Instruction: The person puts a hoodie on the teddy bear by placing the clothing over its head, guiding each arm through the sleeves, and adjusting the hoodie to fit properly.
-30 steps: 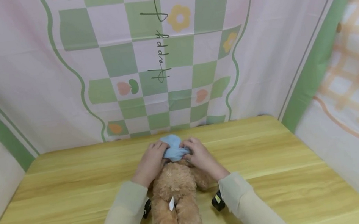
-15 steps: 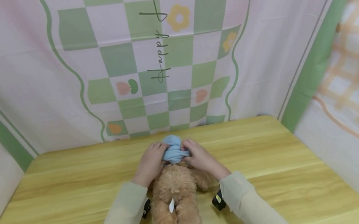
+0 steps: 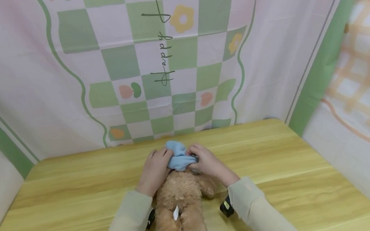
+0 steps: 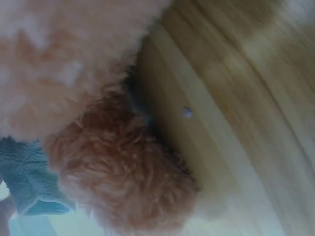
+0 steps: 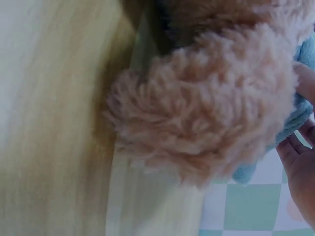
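Observation:
A brown plush toy (image 3: 182,195) lies lengthwise in front of me, legs toward me, a white tag (image 3: 176,213) between them. Folded light-blue cloth (image 3: 181,162) covers its head end. My left hand (image 3: 154,172) grips the cloth's left side. On the right, my right hand (image 3: 209,162) pinches its bunched end between thumb and fingers. The left wrist view shows a plush limb (image 4: 123,172) and blue fabric (image 4: 29,169). In the right wrist view, another furry limb (image 5: 202,108) fills the middle, and fingers hold the cloth (image 5: 295,120). The toy's head is hidden.
The toy lies on a wood-grain table (image 3: 286,180). A green-and-white checkered curtain (image 3: 155,56) hangs behind its far edge, with more fabric at both sides. Black wrist devices (image 3: 226,206) sit under both forearms.
The cloth's near edge has come slightly toward me, and a crease now runs across it between the hands. Both hands keep their hold and have shifted only a little.

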Available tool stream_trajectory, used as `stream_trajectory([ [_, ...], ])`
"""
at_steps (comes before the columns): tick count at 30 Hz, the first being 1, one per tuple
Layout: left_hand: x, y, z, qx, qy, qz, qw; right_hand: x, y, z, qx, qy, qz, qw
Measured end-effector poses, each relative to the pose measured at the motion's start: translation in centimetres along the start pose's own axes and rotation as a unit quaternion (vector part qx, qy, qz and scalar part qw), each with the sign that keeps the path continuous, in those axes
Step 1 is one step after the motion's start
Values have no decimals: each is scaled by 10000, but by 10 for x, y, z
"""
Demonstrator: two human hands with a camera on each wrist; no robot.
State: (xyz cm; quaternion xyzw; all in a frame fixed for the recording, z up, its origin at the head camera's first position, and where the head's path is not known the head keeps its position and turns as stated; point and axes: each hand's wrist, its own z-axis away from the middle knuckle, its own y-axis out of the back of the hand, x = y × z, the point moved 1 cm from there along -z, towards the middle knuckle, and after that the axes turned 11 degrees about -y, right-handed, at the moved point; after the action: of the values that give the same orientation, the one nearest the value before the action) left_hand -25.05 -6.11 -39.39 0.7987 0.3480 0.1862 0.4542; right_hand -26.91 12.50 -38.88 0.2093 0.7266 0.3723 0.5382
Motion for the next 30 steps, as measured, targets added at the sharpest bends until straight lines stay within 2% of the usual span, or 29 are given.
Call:
stream_trajectory([
  [2, 1, -1, 1, 153, -84, -148, 9997, 0, 0, 1, 17, 58, 108, 9999],
  [7, 3, -5, 4, 771, -189, -420, 9960, -2, -4, 3, 265, -178, 94, 9994],
  [10, 3, -7, 5, 960, -97, -442, 9943, -3, -7, 4, 516, -411, 56, 9978],
  [12, 4, -9, 5, 1004, 95, -403, 9941, -4, -10, 4, 652, -435, 152, 9968],
  [15, 4, -8, 3, 983, 366, -362, 9938, -6, -11, 3, 693, -431, 375, 9960],
  [17, 3, -6, 2, 931, 426, -335, 9942, -7, -11, 2, 690, -446, 541, 9952],
  [21, 4, -2, 1, 632, 333, -229, 9972, -8, -10, 2, 710, -537, 756, 9932],
  [26, 4, 0, -1, 229, 335, -187, 9990, -6, -12, 4, 917, -295, 869, 9916],
  [30, 4, 0, -2, 221, 197, -139, 9995, -5, -13, 5, 842, -107, 634, 9944],
])
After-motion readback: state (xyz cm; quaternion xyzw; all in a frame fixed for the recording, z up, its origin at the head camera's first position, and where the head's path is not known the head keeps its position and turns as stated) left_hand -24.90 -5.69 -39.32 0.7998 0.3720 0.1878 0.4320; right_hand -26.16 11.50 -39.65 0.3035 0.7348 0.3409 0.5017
